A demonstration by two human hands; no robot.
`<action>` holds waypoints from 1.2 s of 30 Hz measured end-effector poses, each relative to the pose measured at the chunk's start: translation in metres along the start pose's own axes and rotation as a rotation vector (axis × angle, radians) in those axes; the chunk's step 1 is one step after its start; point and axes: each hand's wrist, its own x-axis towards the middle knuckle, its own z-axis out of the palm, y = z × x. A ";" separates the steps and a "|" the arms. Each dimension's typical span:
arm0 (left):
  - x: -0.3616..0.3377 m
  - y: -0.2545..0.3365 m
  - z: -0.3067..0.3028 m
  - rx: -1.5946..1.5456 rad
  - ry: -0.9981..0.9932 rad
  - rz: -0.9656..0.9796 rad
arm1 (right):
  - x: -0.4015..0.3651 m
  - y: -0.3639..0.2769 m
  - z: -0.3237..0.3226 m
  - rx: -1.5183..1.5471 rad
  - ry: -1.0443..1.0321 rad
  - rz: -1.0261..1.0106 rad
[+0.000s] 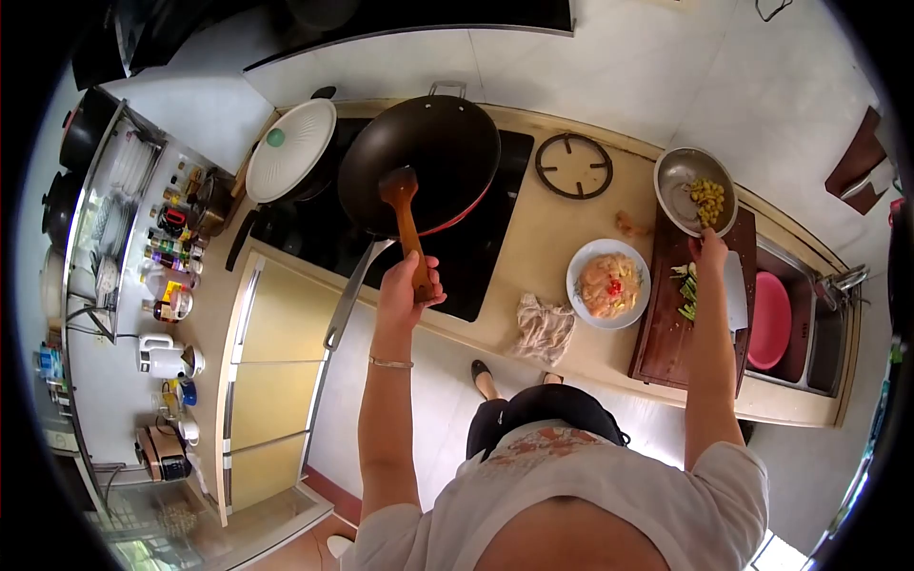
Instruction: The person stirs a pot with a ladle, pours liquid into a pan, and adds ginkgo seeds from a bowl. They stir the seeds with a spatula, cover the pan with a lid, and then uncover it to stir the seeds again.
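My left hand (411,278) is closed around the handle of a wooden spatula (404,214). The spatula's blade is over the dark wok (428,143), which sits on the black cooktop with its long handle towards me. With the fingers of my right hand (707,246) I grip the near rim of a steel bowl (674,176). Yellow-green chopped pieces (706,202) lie in that bowl. Below my right hand, a wooden cutting board (657,333) bears a cleaver (734,290) and cut green vegetable pieces (687,290).
A plate (578,295) of pale raw meat with red bits stands left of the board. Nearby lie a crumpled cloth (544,328) and a round black pan support (574,166). A lidded white pan (290,152) is left of the wok; a pink basin (769,319) sits in the sink.
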 end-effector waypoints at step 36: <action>0.033 0.060 -0.096 0.299 -0.257 -0.173 | -0.158 -0.089 0.106 -1.470 -0.318 -0.843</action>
